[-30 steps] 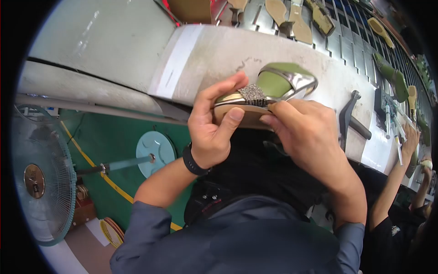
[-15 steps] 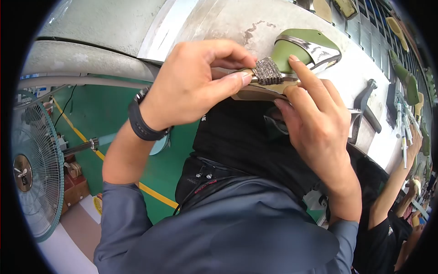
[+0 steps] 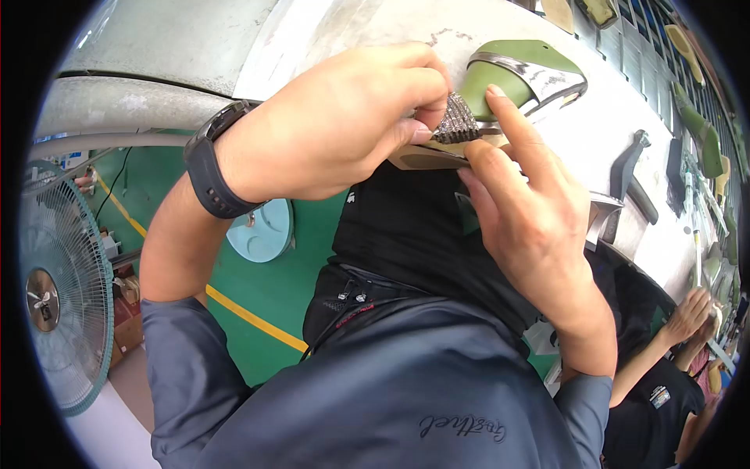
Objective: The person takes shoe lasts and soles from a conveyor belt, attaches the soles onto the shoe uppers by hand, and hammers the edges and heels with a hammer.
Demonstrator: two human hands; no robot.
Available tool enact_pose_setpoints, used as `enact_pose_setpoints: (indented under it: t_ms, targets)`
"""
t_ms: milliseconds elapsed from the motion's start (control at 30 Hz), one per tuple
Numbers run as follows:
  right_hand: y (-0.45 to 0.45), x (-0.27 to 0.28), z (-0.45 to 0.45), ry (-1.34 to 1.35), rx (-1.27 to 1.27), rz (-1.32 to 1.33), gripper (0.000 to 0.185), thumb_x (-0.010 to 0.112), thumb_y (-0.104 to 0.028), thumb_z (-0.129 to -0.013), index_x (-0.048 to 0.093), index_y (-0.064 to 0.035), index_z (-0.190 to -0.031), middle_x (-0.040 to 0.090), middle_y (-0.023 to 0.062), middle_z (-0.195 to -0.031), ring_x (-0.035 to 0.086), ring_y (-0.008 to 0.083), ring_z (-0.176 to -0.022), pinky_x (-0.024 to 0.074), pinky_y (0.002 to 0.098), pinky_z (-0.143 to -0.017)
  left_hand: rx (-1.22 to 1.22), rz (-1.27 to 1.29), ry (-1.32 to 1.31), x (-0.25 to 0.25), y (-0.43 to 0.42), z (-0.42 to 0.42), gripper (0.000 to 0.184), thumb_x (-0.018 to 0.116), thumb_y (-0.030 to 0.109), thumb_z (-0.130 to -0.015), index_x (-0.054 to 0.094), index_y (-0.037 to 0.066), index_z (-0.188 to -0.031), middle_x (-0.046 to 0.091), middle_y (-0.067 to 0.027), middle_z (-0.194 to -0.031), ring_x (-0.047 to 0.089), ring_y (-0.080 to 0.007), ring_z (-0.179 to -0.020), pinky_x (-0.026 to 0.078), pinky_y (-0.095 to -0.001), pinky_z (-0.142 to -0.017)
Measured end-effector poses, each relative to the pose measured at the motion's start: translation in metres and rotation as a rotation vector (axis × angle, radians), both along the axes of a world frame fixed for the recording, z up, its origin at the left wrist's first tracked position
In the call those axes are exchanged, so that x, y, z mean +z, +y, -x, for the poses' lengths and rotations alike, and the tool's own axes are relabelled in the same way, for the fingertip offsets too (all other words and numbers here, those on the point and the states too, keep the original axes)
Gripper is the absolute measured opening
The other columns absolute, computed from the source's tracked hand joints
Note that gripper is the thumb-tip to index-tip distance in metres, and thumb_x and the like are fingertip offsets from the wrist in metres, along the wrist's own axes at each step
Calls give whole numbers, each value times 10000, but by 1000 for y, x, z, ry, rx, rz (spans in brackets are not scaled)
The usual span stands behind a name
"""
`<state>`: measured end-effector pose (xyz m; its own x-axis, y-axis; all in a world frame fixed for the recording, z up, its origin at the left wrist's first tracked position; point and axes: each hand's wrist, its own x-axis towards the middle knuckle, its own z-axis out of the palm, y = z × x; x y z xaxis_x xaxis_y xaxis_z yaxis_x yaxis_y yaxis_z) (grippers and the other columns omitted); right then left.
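A green shoe last [image 3: 500, 98] lies over the table's near edge, with a silvery strap [image 3: 539, 82] around one end. Across its other part sits a dark, glittering rhinestone strap [image 3: 457, 121]; a tan sole [image 3: 426, 159] shows below. My left hand [image 3: 351, 117] is closed, thumb and fingers pinching the left edge of the rhinestone strap. From the right, my right hand [image 3: 531, 203] grips the last and sole, its index finger laid along the green surface and its thumb underneath. My fingers partly hide the strap and the sole.
A dark-handled tool [image 3: 625, 168] lies on the white table [image 3: 375, 23] to the right. More lasts [image 3: 695, 129] hang or lie at the far right, near a co-worker's hand [image 3: 687, 313]. At left stand a fan [image 3: 66, 289] and a light-blue round stool [image 3: 264, 230].
My left hand has shifted up, its wrist rolling, and its fingers have curled tighter at the strap. My right hand has moved slightly left and up. The co-worker's hand has moved down.
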<state>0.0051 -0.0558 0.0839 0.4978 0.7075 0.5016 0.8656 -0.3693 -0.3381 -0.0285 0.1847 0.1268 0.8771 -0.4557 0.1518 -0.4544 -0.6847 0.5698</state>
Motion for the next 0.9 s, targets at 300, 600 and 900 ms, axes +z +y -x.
enact_pose_setpoints:
  t_ms: [300,600,900]
  targets:
    - [1,5,-1,16,-7,65,273,813,38,-731,668,-12,-956,677,244,-1331,734,344,-866,596,401,-755,-105,153,85,-15,16,-2,130,633,-93,-887,602,16,-951,538,-162,-1337,610,-173,-886,529,-318,-757]
    - [0,7,-1,24,-6,87,256,802,45,-737,656,-9,-940,679,233,-1339,742,345,-887,600,406,-763,-136,209,65,-21,14,-5,146,672,-113,-835,620,12,-888,524,-139,-1286,602,-179,-913,535,-310,-781]
    - [-3,5,-1,31,-6,68,251,798,56,-743,656,-5,-942,676,236,-1346,744,359,-892,605,413,-764,-182,167,76,-8,7,-21,183,732,-80,-815,649,27,-937,552,-96,-1178,584,-183,-947,516,-298,-806]
